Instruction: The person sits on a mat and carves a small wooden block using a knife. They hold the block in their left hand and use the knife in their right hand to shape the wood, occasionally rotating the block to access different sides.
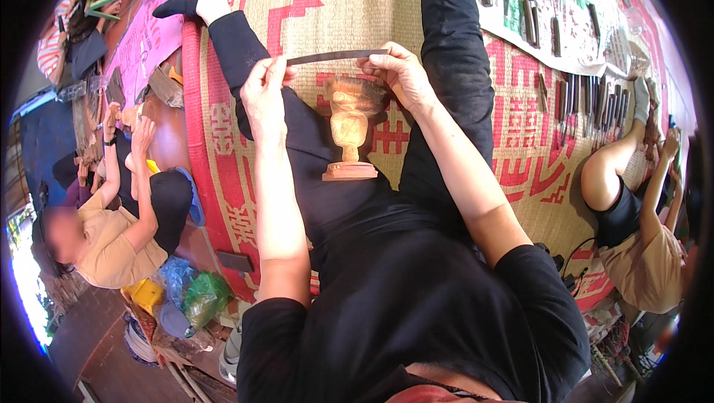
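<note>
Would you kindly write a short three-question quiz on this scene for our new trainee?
1. Which thing spans from the left hand to the right hand?
(a) a green plastic bag
(b) a thin dark strip
(c) a pink cloth

2. True or false: the right hand grips the carved wooden piece.

3. Fill in: the row of dark tools on the woven mat lies toward the picture's ____ edge.

Key:
1. b
2. False; its fingers are on the strip.
3. right
</note>
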{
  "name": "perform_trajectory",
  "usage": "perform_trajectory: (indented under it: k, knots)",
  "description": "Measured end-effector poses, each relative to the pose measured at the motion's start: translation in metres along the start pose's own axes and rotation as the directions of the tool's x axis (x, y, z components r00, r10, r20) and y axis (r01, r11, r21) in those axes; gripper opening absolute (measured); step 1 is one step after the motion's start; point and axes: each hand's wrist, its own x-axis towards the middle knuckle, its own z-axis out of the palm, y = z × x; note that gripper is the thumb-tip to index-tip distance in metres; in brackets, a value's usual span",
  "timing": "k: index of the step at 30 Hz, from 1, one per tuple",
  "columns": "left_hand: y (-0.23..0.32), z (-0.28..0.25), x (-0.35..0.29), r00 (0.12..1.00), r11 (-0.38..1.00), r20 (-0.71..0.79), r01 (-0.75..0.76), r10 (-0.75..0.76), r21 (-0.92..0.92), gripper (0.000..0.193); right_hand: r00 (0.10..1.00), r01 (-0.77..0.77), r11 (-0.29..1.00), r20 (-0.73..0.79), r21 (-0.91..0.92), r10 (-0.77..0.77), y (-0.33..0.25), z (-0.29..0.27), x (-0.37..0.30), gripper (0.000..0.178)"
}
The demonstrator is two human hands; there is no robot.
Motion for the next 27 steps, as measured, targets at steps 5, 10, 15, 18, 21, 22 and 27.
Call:
perform_trajectory:
  k: [5,10,15,18,21,22,27]
  knots:
    - [-0.015,0.003,-0.020,0.996,0.997,0.073,0.048,-0.052,0.053,0.017,0.998,0.017,0.989,-0.056,0.144,-0.009,0.003,-0.001,0.000,0.006]
    - [-0.006,0.022,-0.039,0.986,0.956,0.164,-0.054,0.006,0.289,0.013,0.999,-0.027,0.988,-0.021,0.155,0.030,0.005,-0.004,0.001,0.009]
    - [-0.002,0.035,-0.047,0.927,0.830,0.302,-0.344,0.224,0.440,0.009,0.983,-0.110,0.987,0.160,0.116,0.091,0.001,0.000,-0.003,0.014]
    - [0.000,0.036,-0.050,0.892,0.797,0.363,-0.419,0.270,0.436,0.008,0.964,-0.170,0.981,0.220,0.088,0.147,0.001,-0.005,-0.001,0.013]
    - [-0.002,0.029,-0.052,0.896,0.814,0.350,-0.410,0.275,0.411,0.008,0.962,-0.188,0.982,0.208,0.024,0.179,-0.002,-0.002,-0.003,0.008]
    - [-0.004,0.026,-0.054,0.913,0.838,0.310,-0.376,0.264,0.396,0.007,0.963,-0.187,0.982,0.198,0.004,0.182,-0.003,0.000,-0.004,0.007]
    - [-0.027,-0.011,-0.059,0.989,0.943,0.128,-0.106,0.069,0.314,0.010,0.991,-0.124,0.992,0.055,-0.012,0.124,-0.003,-0.004,-0.001,0.005]
